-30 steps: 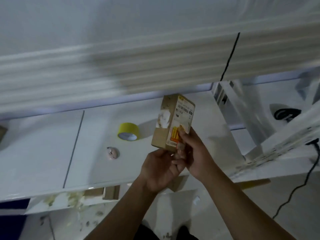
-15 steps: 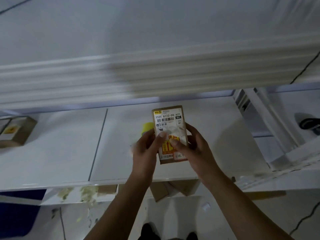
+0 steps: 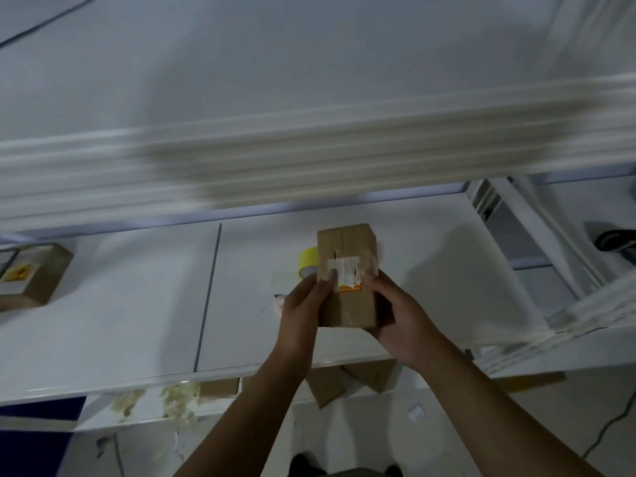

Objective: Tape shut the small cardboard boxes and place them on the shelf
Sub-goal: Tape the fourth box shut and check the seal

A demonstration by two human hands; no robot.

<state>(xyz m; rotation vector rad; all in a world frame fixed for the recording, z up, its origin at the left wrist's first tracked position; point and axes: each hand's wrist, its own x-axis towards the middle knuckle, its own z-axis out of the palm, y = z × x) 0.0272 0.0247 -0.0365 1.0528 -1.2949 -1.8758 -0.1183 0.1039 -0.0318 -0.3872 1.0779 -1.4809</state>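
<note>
I hold a small brown cardboard box (image 3: 347,256) upright above the white table (image 3: 137,304), its seamed face with torn white label remains and an orange strip toward me. My left hand (image 3: 303,304) grips its left side, thumb on the front face. My right hand (image 3: 395,311) grips its right side and lower corner. A yellow tape roll (image 3: 307,261) lies on the table just behind the box, partly hidden by it. A second small box (image 3: 34,273) with a yellow label sits at the table's far left.
A blurred white shelf board (image 3: 309,160) runs across above the table. White frame parts (image 3: 537,256) stand at the right. Cardboard pieces (image 3: 344,380) and tape scraps (image 3: 172,401) lie on a lower ledge below the table's front edge. A black cable (image 3: 616,425) crosses the floor.
The box has been turned in my hands: the printed label face no longer shows, and the seamed flap face points at me. The view has shifted slightly.
</note>
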